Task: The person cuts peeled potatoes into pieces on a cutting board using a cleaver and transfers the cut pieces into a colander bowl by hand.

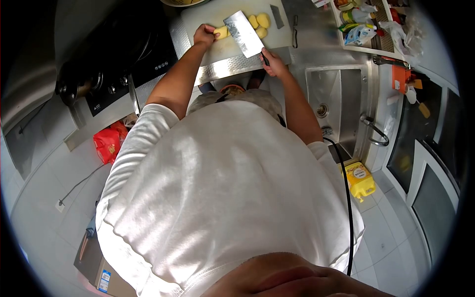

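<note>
My right hand (274, 63) is closed round the dark handle of a cleaver (244, 33). Its broad blade lies slanted over the white cutting board (200, 55). To the left of the blade, my left hand (205, 35) grips a peeled yellow potato (221, 32) with its fingertips, pressing it on the board. Several more peeled potatoes (262, 21) lie together just right of the blade. Whether the blade's left edge touches the held potato, I cannot tell.
A bowl (184, 2) stands at the top edge. A small knife (295, 30) lies right of the board. The sink (341, 99) is at the right, a black cooktop (143, 59) at the left. A rack (368, 29) of bottles and packets sits upper right.
</note>
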A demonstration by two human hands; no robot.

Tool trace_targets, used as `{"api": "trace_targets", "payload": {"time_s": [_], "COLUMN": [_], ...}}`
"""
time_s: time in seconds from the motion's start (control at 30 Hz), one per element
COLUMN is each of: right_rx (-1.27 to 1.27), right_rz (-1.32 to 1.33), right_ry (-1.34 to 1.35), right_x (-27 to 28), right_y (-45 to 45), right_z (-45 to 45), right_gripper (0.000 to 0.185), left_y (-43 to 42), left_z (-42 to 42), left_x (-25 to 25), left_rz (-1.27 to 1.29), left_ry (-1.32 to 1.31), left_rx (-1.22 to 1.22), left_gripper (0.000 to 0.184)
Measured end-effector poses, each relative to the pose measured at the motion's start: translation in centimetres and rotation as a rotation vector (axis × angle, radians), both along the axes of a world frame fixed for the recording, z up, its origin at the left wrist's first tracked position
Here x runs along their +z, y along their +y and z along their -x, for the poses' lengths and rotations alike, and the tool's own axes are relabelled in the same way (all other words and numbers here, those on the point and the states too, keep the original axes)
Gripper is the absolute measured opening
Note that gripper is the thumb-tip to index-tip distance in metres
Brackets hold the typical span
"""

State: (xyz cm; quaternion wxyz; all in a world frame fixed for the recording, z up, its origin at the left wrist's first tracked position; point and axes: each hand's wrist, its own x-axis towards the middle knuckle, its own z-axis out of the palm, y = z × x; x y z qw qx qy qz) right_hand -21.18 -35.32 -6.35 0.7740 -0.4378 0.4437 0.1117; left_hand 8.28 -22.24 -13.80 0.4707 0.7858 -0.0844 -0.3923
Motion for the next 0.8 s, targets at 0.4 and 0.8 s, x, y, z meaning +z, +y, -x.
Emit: {"api": "trace_targets", "payload": {"time_s": [0.4, 0.8], "right_rx": [-0.006, 0.135], "right_rz": [0.585, 1.119], "right_ry": [0.073, 0.137], "right_x": [-1.3, 1.4], "right_y": [3.4, 10.0], "right_z": [-0.2, -4.9], "right_gripper": [0.050, 0.037], "left_y": [-0.3, 0.4], "left_z": [-0.6, 3.1], "left_x": [-2.0, 1.8], "left_rz": [-0.010, 0.086], "left_ry": [0.035, -0.355], "left_rx": [-0.046, -0.102], "left_gripper": [0.024, 0.049]}}
